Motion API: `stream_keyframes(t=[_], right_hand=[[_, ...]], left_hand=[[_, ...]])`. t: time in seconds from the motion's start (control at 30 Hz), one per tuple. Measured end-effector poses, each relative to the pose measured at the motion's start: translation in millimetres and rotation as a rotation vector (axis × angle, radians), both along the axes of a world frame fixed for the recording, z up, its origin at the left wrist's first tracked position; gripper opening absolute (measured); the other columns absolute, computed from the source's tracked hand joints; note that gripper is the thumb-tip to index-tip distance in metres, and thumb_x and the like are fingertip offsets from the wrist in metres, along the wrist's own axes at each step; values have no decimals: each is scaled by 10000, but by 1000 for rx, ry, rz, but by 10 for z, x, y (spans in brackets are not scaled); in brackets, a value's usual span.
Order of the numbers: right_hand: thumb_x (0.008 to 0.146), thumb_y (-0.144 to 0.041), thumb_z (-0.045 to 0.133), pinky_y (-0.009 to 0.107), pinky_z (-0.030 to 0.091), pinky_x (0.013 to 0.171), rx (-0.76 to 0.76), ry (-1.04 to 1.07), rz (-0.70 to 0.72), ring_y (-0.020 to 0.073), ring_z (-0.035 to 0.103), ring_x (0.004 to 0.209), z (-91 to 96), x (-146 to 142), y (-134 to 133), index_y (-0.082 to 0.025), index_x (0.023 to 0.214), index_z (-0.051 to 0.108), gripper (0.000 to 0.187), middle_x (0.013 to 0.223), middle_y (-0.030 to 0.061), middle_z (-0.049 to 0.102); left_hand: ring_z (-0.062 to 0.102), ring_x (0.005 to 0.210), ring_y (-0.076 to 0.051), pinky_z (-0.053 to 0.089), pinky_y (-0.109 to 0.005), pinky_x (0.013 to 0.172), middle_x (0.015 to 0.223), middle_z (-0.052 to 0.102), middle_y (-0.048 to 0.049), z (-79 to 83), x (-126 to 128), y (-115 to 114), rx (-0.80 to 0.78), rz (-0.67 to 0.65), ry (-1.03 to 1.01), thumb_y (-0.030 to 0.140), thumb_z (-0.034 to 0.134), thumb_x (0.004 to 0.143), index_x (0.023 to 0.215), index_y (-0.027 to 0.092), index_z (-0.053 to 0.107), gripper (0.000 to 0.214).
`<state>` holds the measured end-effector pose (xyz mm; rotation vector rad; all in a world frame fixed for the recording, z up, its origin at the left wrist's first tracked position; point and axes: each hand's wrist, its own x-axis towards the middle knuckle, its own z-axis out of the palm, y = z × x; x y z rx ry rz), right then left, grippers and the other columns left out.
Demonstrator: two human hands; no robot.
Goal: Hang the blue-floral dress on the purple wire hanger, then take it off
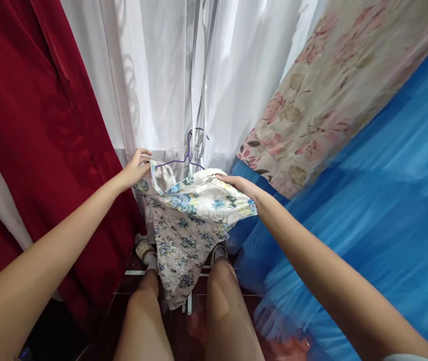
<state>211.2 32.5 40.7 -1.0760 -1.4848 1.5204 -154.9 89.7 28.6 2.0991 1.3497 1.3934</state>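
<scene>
Held the floral garment [184, 240] between both hands, before white drapery [165, 75] and above the dark floor [184, 336]. Pinched one upper corner, at a light strap [154, 178], with the left hand [135, 170], with fingers narrowed on the cloth and the topmost finger lifted slightly clear. Grasped the opposite upper edge with the right hand [238, 184], with one digit laid along the fabric and the others mostly hidden; could not tell how narrowly closed. Hung from both hands to a pointed lower end between the legs [148, 316]. Showed, between the hands, a purple hanger [187, 157] with its hook upward and one side reaching toward the strap. Included red cloth [48, 125] at left, pink-flowered cloth [304, 115] and blue gathered fabric [368, 200] at right.
</scene>
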Motion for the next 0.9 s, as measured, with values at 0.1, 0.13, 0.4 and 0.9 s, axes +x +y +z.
stream_keyframes(t=[0.1,0.13,0.4,0.9], right_hand=[[910,-506,601,356,602,765,-91,75,6,235,739,785,-199,204,-106,-179,989,734,362,895,83,783],[904,-522,608,333,592,756,-30,91,-15,224,733,788,-275,293,-161,-188,984,737,366,895,69,780],[761,-526,766,275,481,584,454,176,-402,169,584,566,-203,335,-347,-212,676,658,343,630,-4,648],[804,-601,680,309,535,699,458,292,-280,234,676,827,252,-111,-485,-216,922,661,403,842,45,717]], left_hand=[[495,622,-89,419,-236,649,1221,574,-84,-126,155,-179,122,92,-19,272,616,797,1302,231,428,541],[473,603,-81,408,-231,637,1214,583,-76,-163,158,-244,166,140,-10,280,618,805,1275,225,466,497],[603,832,-187,427,-262,768,940,705,-37,5,297,-462,298,135,191,276,496,897,1007,176,686,241],[529,701,-193,345,-276,651,710,617,-23,-98,588,-41,123,377,-83,144,488,708,748,178,625,147]])
